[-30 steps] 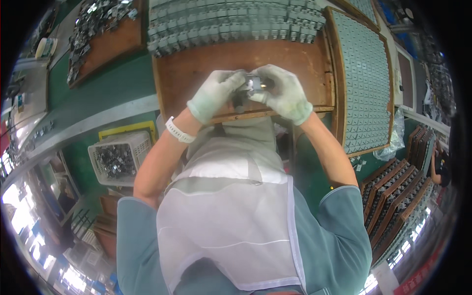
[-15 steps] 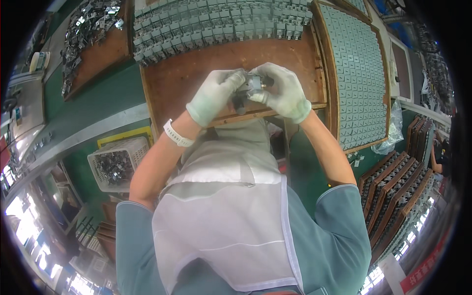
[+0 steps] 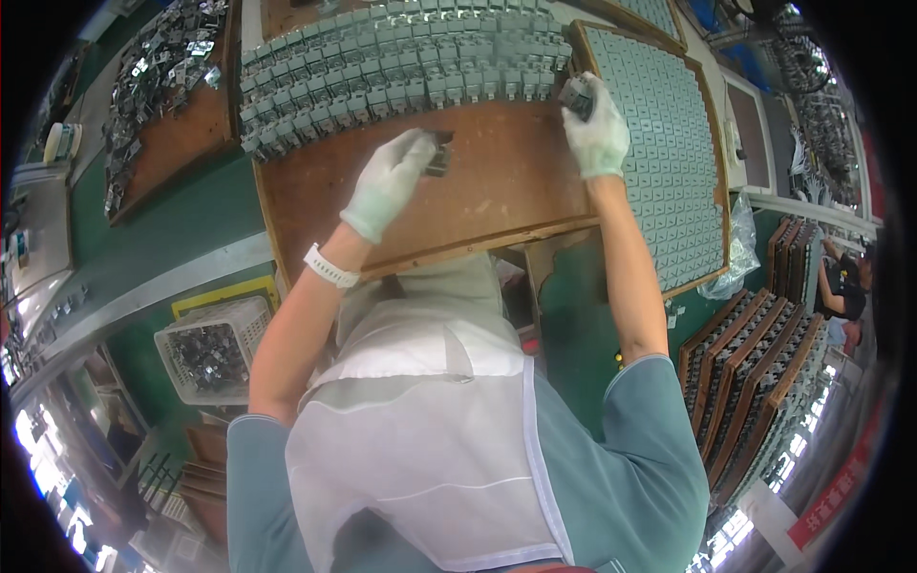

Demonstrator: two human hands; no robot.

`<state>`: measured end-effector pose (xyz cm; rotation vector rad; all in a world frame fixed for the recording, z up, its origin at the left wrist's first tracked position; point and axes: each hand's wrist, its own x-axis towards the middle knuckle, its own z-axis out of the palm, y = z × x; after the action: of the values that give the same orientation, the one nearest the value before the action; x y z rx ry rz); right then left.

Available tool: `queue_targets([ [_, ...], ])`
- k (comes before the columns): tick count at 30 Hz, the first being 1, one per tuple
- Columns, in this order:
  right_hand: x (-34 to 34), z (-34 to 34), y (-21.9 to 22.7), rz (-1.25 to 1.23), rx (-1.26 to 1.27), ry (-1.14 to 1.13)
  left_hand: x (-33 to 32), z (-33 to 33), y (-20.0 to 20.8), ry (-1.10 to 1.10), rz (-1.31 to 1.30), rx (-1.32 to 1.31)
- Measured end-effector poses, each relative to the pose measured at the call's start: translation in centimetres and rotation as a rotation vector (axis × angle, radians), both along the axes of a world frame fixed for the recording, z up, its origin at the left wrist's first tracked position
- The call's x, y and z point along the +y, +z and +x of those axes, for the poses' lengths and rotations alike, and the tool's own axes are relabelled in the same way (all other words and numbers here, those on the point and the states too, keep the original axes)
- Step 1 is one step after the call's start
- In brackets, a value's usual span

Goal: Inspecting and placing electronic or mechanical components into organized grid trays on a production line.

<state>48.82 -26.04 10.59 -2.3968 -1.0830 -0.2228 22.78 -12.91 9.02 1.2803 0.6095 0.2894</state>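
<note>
My left hand (image 3: 390, 181), gloved in white, is closed on a small dark metal part (image 3: 438, 156) above the bare front of a wooden tray (image 3: 497, 158); the part is a little blurred. Farther right and forward, my gloved right hand (image 3: 600, 134) grips a small grey metal housing (image 3: 576, 96) at the right end of the rows. Those rows of grey metal housings (image 3: 382, 72) stand packed along the tray's far side. Whether the held housing touches the tray is hard to see.
A second wooden-edged tray of flat grey parts (image 3: 659, 153) adjoins on the right. Loose metal parts lie on a board (image 3: 181, 115) at the left. Below it is a white plastic crate (image 3: 258, 329) of parts. Stacked loaded trays (image 3: 755, 372) stand right, near another person (image 3: 841, 291).
My hands were together over the tray's front with a metal housing between them. Now they are apart: the right has carried the housing forward and right, the left has shifted left with a dark part.
</note>
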Motion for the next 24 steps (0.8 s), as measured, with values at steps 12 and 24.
queue_targets([
  [12, -0.1, 4.4, -3.4, 0.002, -0.012, 0.278, 8.0, -8.2, 5.6, 0.188, 0.501, -0.04],
  [24, -1.7, 1.5, 0.8, 0.029, -0.038, 0.381, 33.9, -11.3, -4.0, -0.012, 1.685, 0.835],
])
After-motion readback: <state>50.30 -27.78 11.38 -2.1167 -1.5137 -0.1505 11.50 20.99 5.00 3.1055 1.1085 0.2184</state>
